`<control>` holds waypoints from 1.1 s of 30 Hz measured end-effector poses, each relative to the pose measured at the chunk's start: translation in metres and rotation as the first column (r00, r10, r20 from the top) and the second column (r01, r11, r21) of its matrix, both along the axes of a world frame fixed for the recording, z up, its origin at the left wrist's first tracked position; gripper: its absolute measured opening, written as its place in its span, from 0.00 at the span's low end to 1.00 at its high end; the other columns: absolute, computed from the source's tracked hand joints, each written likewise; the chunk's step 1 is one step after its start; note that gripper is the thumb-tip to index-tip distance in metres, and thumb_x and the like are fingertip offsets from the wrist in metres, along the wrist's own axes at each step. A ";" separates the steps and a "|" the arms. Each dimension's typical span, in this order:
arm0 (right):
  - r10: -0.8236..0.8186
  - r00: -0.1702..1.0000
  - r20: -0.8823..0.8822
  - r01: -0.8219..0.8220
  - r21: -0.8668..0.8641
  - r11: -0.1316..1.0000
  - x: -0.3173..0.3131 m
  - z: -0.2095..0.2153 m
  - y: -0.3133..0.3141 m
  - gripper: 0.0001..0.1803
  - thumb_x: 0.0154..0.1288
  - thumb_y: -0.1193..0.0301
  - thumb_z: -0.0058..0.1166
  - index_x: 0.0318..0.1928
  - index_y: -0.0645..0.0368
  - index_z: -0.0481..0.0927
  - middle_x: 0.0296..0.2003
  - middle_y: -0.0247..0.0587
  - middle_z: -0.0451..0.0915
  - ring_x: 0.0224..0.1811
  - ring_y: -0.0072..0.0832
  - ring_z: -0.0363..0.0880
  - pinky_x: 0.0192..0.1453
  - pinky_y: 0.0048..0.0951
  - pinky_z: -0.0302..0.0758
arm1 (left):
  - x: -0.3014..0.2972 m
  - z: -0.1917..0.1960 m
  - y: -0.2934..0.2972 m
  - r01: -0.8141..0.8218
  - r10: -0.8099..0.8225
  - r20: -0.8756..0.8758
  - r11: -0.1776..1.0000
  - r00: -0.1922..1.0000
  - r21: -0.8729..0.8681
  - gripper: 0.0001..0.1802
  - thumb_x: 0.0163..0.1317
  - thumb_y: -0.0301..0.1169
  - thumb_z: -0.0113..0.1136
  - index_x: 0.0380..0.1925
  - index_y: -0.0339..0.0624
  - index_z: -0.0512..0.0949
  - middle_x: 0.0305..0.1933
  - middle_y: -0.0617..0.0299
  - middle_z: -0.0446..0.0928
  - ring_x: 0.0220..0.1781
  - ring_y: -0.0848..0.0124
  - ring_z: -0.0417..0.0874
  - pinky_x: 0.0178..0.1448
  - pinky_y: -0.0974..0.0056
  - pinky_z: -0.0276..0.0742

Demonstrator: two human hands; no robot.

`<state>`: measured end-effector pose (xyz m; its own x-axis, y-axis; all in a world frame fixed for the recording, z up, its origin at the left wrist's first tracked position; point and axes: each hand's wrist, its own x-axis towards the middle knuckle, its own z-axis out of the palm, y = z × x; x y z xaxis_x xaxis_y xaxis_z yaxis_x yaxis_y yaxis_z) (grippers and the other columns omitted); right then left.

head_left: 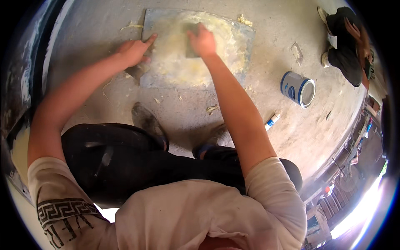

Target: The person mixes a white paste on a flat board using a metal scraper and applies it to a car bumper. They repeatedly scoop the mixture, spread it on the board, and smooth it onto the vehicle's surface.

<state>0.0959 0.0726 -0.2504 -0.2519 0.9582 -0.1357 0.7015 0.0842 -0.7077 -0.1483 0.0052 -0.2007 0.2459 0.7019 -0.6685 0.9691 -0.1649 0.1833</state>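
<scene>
A flat board [152, 77] lies on the floor in front of me, smeared with a pale yellow, putty-like paste [227, 46]. My right hand [204, 41] is over the middle of the board, its fingers closed on a flat, grey-green spreader [191, 51] that rests against the paste; motion blurs it a little. At the board's left edge is my left hand [134, 53], with index finger and thumb spread apart. Beneath that hand, by the near left corner, a dark flat piece [135, 73] sticks out; whether the hand touches it I cannot tell.
A white and blue can [298, 88] lies right of the board, with a small white tube [272, 121] nearer me. Dried paste scraps [245, 20] dot the floor. A small flat plate [297, 53] lies beyond the can. Another person [348, 41] crouches at far right.
</scene>
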 end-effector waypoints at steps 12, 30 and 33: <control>0.399 0.909 -0.121 -0.406 -0.474 0.781 0.032 0.044 -0.088 0.20 0.63 0.60 0.58 0.48 0.61 0.75 0.36 0.51 0.82 0.38 0.43 0.82 0.44 0.41 0.79 | -0.031 -0.014 0.035 -0.194 0.163 0.385 0.980 0.908 0.043 0.19 0.64 0.39 0.60 0.53 0.47 0.79 0.35 0.50 0.82 0.39 0.59 0.83 0.46 0.58 0.76; -0.216 0.974 0.065 0.217 -0.011 0.976 0.081 0.008 -0.050 0.17 0.61 0.64 0.58 0.38 0.64 0.68 0.26 0.64 0.78 0.33 0.62 0.78 0.36 0.54 0.75 | -0.050 -0.031 0.037 -0.359 0.307 0.381 0.931 0.872 0.071 0.20 0.57 0.36 0.66 0.15 0.34 0.71 0.14 0.58 0.67 0.20 0.70 0.65 0.29 0.59 0.64; -0.187 0.981 0.060 0.189 -0.043 0.981 0.055 0.007 -0.058 0.17 0.61 0.65 0.57 0.40 0.64 0.68 0.26 0.64 0.79 0.31 0.60 0.79 0.35 0.55 0.75 | -0.057 -0.038 0.037 -0.389 0.298 0.471 0.915 0.830 0.106 0.17 0.55 0.34 0.67 0.17 0.33 0.75 0.16 0.56 0.72 0.22 0.69 0.72 0.31 0.60 0.69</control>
<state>0.1511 0.0143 -0.2434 -0.0587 0.9797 -0.1919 0.7399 -0.0863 -0.6671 -0.2050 0.0420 -0.2389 0.1982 0.8971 -0.3949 0.7951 0.0884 0.5999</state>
